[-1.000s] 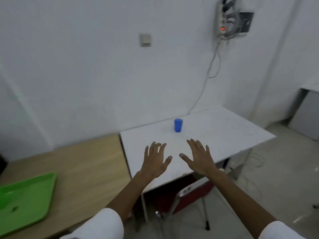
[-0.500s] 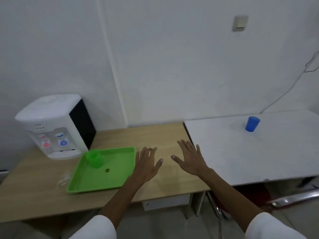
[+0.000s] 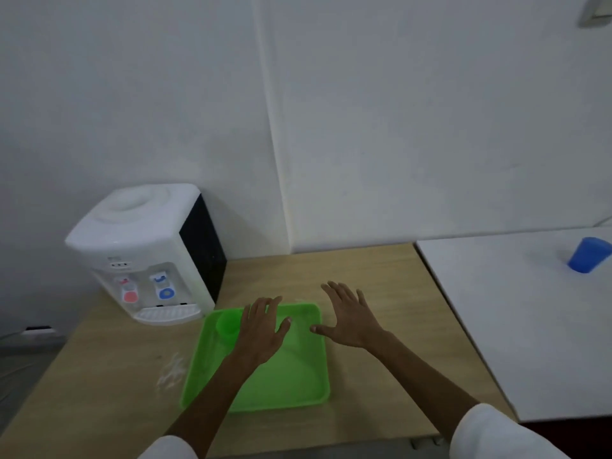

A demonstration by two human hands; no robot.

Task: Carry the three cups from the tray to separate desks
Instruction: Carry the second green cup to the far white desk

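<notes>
While hovering palm-down over the wooden bench [image 3: 364, 273], holds nothing in either grip: left hand [image 3: 261, 329] spread above the far half of the green tray [image 3: 298, 385], fingers apart, just right of the green cup [image 3: 228, 323]; right hand [image 3: 352, 318] likewise splayed, over the tray's far right corner and the bare wood beside it. Finds the green cup upright in the tray's far left corner, very close to the left hand; cannot tell whether skin and plastic touch. Finds a blue cup [image 3: 588, 259] standing on the white bench [image 3: 530, 326] to the right, well apart from the tray, and no third cup anywhere in view. Reads, as a judgement, like the reach for the last cup on the tray, with at least one delivery done. Expect a small plastic tumbler: light, stiff enough to keep its shape yet thin enough to flex under a hard squeeze, smooth-walled and so a little slippery. Looks empty, though the inside is not clearly shown. Take hold around the middle of the wall, thumb on one side and fingers opposite, with the left hand as the nearer one. Lift straight up to clear the tray's raised lip before swinging away. Mind the water dispenser [image 3: 145, 250] just beyond that corner, and the pale scatter [image 3: 172, 369] on the wood left of the tray, of a kind that cannot be made out.
</notes>
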